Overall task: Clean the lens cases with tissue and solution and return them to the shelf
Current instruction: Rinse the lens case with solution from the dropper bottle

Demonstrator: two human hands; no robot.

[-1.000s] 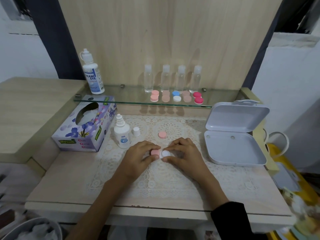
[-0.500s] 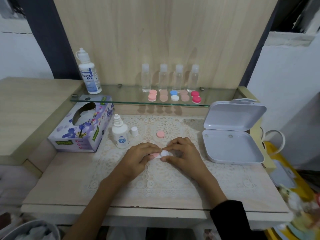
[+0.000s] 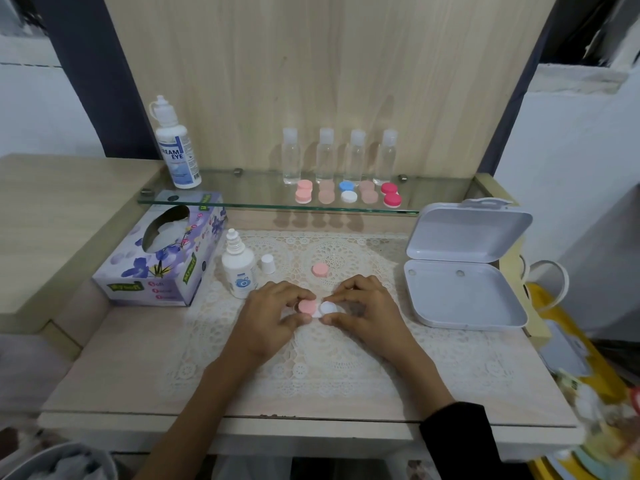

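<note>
Mid-task, early by the look. Small pink-and-white plastic lens case (image 3: 317, 308) down on white lace mat (image 3: 311, 368) at table centre, pinched from both ends. Left hand (image 3: 268, 318) curled on the pink-capped end, right hand (image 3: 369, 315) curled likewise on the white end. Loose round pink cap (image 3: 320, 269) lying on mat just behind the hands, so one side judged opened. Small white solution bottle (image 3: 239, 271) uncapped, its little white cap (image 3: 268, 264) standing beside it. No tissue in either hand. Purple flowered tissue box (image 3: 162, 258) at left, tissue showing in the slot. No wiping seen yet. Cannot tell whether solution already in the well. Five more round-capped lens cases (image 3: 348, 195) in a row on glass shelf (image 3: 242, 202); cleaned or not, cannot tell. Left to do, as judged: wipe, recap, back to shelf, likely repeat for the others.

Against a second ago: both hands on same case, same spot. Left fingers drawn back a little, pink cap more exposed. Loose cap, bottle and tissue box unmoved. View shifted slightly.
</note>
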